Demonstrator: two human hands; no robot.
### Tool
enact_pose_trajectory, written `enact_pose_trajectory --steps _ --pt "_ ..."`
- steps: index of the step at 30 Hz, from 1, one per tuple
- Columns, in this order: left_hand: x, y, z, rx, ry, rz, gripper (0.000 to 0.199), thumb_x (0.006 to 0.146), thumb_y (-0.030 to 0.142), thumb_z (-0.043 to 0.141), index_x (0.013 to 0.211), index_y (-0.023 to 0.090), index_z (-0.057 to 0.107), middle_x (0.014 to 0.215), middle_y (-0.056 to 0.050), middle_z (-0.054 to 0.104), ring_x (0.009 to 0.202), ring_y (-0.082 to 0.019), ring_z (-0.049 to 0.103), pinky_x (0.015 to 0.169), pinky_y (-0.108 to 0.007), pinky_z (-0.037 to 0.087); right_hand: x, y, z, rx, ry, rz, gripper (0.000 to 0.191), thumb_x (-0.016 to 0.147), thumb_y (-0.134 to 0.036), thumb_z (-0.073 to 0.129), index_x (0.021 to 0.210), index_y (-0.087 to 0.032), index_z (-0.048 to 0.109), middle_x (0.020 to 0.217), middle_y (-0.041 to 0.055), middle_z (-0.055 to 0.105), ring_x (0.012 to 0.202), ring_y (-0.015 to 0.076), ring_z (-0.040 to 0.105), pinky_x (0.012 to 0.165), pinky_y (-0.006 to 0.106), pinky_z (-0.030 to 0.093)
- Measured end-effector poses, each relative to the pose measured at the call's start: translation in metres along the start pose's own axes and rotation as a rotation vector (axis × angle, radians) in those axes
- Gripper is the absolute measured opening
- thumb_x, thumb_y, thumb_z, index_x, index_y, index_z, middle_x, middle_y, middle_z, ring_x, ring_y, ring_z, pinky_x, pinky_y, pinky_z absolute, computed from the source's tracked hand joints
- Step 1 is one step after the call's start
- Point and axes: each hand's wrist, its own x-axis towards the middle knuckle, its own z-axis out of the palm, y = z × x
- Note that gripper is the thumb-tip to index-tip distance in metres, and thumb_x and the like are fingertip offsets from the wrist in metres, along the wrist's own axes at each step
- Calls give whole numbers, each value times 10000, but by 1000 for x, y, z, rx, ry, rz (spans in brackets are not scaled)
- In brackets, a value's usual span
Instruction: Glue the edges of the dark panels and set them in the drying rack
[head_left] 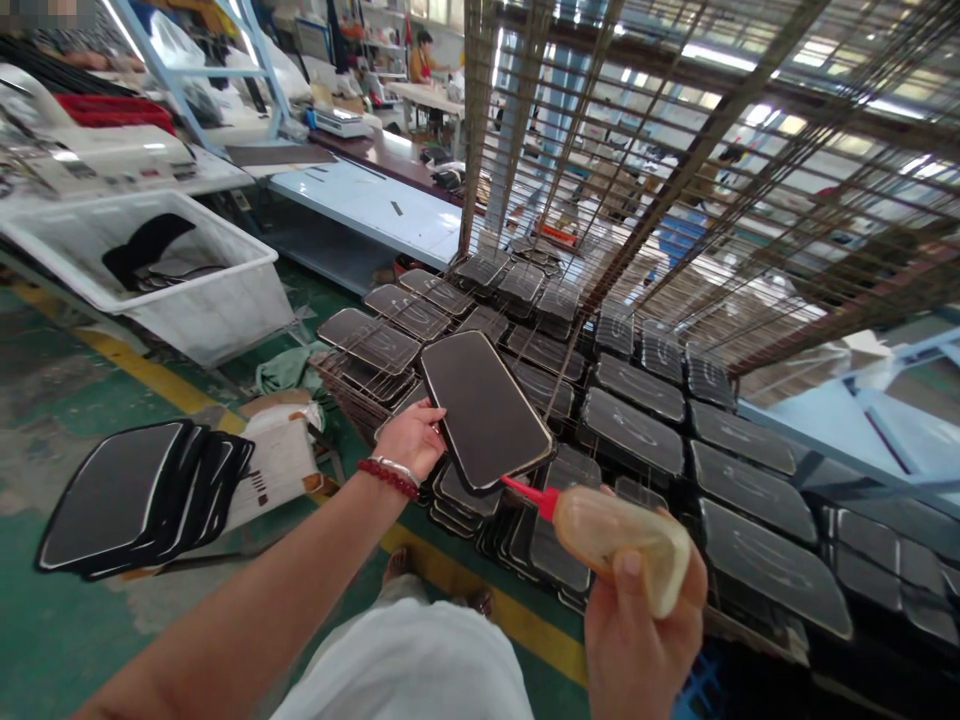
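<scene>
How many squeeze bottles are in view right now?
1: a squeeze bottle with a red nozzle, in the right hand, its tip at the dark panel the left hand holds.

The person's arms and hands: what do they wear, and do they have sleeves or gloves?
Both hands are bare, without gloves. The left hand has a red beaded bracelet and a thin silver bangle at the wrist; the forearm shows no sleeve. The right hand shows no jewellery.

A green workshop floor [67, 420] crossed by a yellow line [150, 375], left of the fingers. Beyond them, a pale blue worktable [367, 205] and a white plastic tub [187, 290]. Wire drying racks [675, 180] rise to their right; bright ceiling lights [720, 55] glare through
</scene>
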Motion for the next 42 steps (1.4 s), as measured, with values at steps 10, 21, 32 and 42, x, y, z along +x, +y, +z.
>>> enact_pose_trajectory --steps 10,21,32,42 --pt "0 -5 1 -29 47 49 309 688 -113 448 824 144 553 726 -53 703 636 -176 706 726 -350 606 -7 10 -5 -44 -110 -53 592 806 -297 743 1322 -207 468 1194 173 634 1109 374 615 978 709 382" --pt "3 -3 -3 -75 42 74 287 716 -110 448 789 139 571 697 -44 686 585 -145 677 562 -241 577 42 1 -4 35 0 -62 493 786 -250 779 1233 -227 572 1217 60 624 1045 225 651 984 396 507" --pt "18 -40 12 -218 75 -60 204 831 -14 471 769 165 549 726 -50 681 657 -154 682 662 -297 583 17 41 8 639 -14 733 408 774 -372 791 1135 -234 660 1209 65 661 1162 223 600 899 326 565" --pt "-9 -106 20 -71 -121 1 192 777 44 624 765 199 511 573 38 604 499 -124 613 542 -237 517 13 59 37 772 -142 743 501 704 -332 864 1151 -248 654 1061 41 712 1038 201 662 894 315 559"
